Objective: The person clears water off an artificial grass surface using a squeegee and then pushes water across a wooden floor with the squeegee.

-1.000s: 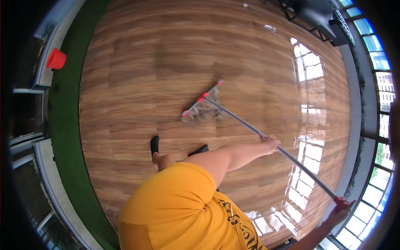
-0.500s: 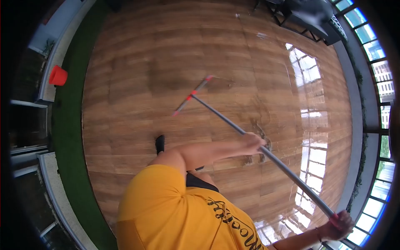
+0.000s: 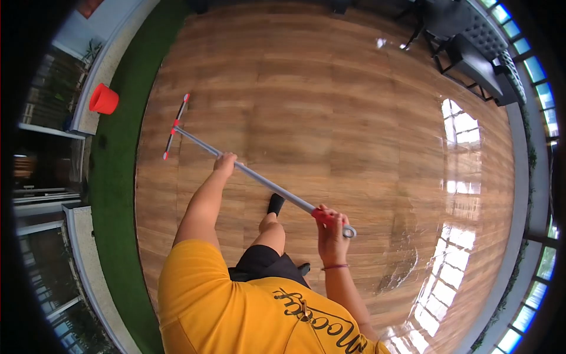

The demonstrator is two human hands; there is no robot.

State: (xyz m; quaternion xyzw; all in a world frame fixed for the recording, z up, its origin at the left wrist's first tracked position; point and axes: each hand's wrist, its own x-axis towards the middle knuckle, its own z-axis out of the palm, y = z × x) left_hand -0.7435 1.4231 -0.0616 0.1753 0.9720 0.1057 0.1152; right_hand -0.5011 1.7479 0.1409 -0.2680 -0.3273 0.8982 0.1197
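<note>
A long grey pole (image 3: pixel 268 184) with a red grip runs from the middle of the view to a squeegee head (image 3: pixel 175 126) with red ends at the left. My left hand (image 3: pixel 225 163) is wrapped round the pole a short way behind the head. Near the pole's looped end, my right hand (image 3: pixel 332 227) holds the red grip, with a bracelet on its wrist. The squeegee head is over the wooden floor (image 3: pixel 330 130), close to the green strip; whether it touches the floor I cannot tell.
A red bucket (image 3: pixel 104 99) stands on the left beside the green strip (image 3: pixel 115 206). Dark furniture (image 3: pixel 471 62) is at the upper right. Windows (image 3: pixel 537 82) line the right side, and their light reflects off wet-looking floor (image 3: pixel 407 268).
The squeegee head has swung left, away from the wet streaks, towards the green strip. Both hands have moved left with the pole. The view has shifted, and my feet have changed position.
</note>
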